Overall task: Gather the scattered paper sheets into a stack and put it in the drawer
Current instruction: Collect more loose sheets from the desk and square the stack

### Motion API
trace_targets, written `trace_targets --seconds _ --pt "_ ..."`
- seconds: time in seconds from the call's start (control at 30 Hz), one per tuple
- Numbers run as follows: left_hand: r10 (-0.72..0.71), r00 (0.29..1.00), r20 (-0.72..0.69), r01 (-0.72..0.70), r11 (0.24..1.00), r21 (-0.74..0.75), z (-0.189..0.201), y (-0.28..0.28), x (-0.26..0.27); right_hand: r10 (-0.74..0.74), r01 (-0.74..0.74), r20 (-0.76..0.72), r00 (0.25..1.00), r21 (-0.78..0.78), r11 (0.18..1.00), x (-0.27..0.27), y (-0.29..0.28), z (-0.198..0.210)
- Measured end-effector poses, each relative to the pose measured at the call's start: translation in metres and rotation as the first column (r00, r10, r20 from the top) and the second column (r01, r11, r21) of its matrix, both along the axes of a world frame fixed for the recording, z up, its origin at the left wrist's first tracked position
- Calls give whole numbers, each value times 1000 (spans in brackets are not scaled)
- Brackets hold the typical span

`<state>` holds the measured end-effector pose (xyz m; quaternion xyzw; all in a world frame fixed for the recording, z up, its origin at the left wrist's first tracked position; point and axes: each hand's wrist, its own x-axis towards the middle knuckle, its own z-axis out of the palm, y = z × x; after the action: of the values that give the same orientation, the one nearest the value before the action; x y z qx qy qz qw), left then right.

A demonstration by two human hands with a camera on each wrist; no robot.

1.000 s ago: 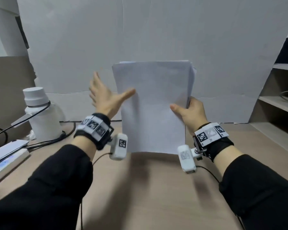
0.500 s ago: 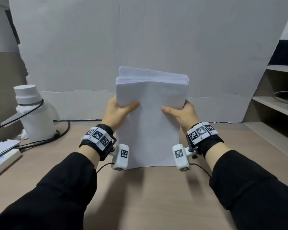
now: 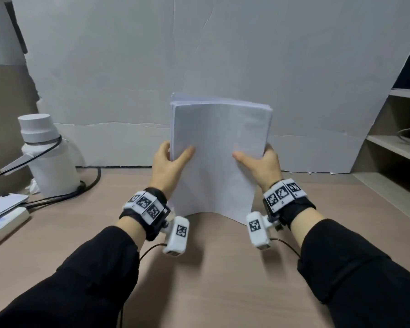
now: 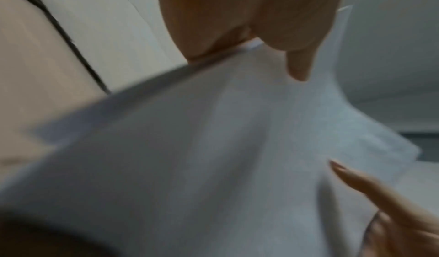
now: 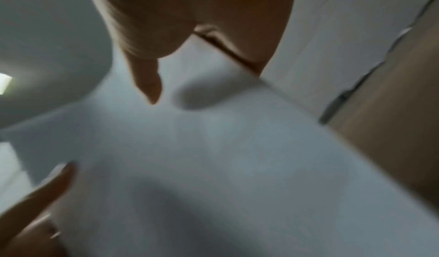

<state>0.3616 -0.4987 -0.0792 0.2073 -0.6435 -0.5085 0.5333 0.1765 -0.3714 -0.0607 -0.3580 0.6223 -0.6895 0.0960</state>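
A stack of white paper sheets (image 3: 219, 157) stands upright on its lower edge on the wooden desk (image 3: 211, 268), bowed slightly at the bottom. My left hand (image 3: 168, 162) grips its left edge, thumb on the front face and fingers behind. My right hand (image 3: 262, 164) grips the right edge the same way. In the left wrist view the paper stack (image 4: 213, 157) fills the frame under my left hand (image 4: 249, 35), thumb pressed on it. The right wrist view shows the paper stack (image 5: 213, 167) below my right hand (image 5: 190, 32). No drawer is in view.
A white bottle (image 3: 49, 159) with black cables (image 3: 85, 185) stands at the back left, a white power strip (image 3: 3, 221) in front of it. A large white board (image 3: 211, 67) lines the back. Open shelves (image 3: 398, 147) rise at the right.
One second ago only my right hand held the stack and the left was open beside it. The left hand has closed on the left edge, and the stack came down upright onto the desk.
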Motion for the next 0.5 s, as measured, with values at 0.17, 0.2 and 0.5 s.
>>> trace_targets --seconds 0.17,0.2,0.5 --pt "-163 986 38 157 980 126 -23 -4 -1 164 -156 228 960 -50 986 -6 -3 -23" --pt "-176 984 19 172 975 143 -22 -5 -1 159 -147 247 956 -66 987 -6 -4 -23" --pt "-113 992 -59 122 978 169 -26 -9 -12 166 -161 157 974 -46 986 -4 -11 -18"
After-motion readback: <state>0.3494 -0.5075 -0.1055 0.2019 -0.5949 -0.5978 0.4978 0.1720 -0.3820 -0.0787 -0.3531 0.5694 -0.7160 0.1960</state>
